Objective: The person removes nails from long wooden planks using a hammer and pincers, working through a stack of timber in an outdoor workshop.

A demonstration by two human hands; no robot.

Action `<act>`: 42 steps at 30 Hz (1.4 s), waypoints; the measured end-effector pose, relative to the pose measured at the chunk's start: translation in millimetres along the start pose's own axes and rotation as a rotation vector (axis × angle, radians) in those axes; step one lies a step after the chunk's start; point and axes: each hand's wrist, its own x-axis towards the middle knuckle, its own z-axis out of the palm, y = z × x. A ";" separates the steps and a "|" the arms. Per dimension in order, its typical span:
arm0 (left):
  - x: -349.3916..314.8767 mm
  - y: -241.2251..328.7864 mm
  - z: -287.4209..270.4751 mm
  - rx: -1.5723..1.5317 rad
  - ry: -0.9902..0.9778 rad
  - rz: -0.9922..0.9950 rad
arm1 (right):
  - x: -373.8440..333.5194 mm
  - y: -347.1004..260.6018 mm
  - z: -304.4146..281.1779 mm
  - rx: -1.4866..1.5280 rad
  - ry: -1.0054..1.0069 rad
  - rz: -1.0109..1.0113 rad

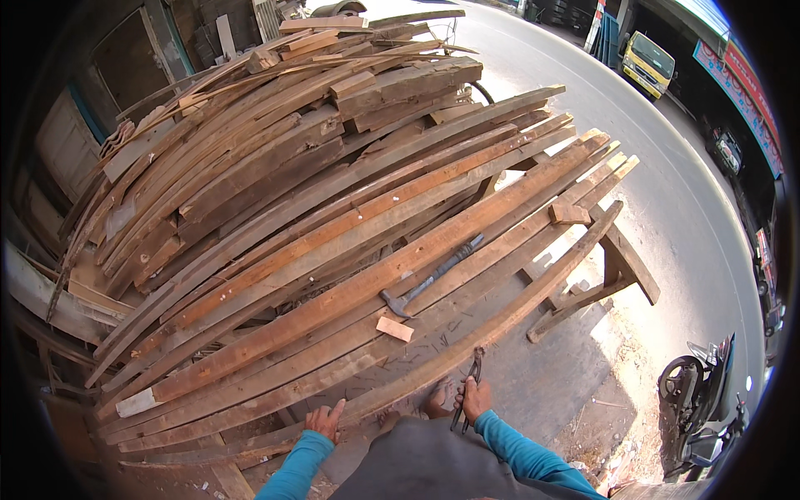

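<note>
My right hand [476, 398] is wrapped round the handles of dark metal pincers [477, 367]. Their jaws meet the nearest long wooden beam [442, 364], and whatever lies between them is too small to make out. To the left, my left hand [326, 419] rests against the same beam, index finger stretched out and nothing in its grasp. Beyond this beam, a dark claw hammer [433, 277] lies across the planks. A short wood block [394, 328] sits just nearer than the hammer head.
A large stack of rough timber [275, 142] fills the far left. Another small block [569, 213] lies on the planks' right end, near a wooden trestle [621, 267]. A parked motorcycle [704, 408] stands at right; a road [567, 83] with a yellow truck [648, 65] lies beyond.
</note>
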 end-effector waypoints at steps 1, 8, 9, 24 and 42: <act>1.2 -1.5 0.2 -0.001 0.001 -0.002 | -0.3 6.0 8.9 -0.013 0.083 -0.074; 21.8 -12.4 -18.3 -0.080 -0.227 -0.067 | 30.4 30.3 18.6 -0.198 0.145 -0.291; 22.9 -13.2 -20.0 -0.108 -0.236 -0.056 | 30.7 28.3 13.4 -0.197 0.141 -0.294; 14.1 -20.0 -9.1 -0.108 -0.244 -0.080 | -70.9 18.5 -45.1 -0.048 -0.242 0.080; 2.2 10.0 6.3 0.021 0.007 -0.061 | -34.3 -78.8 -107.0 -0.208 -0.212 0.124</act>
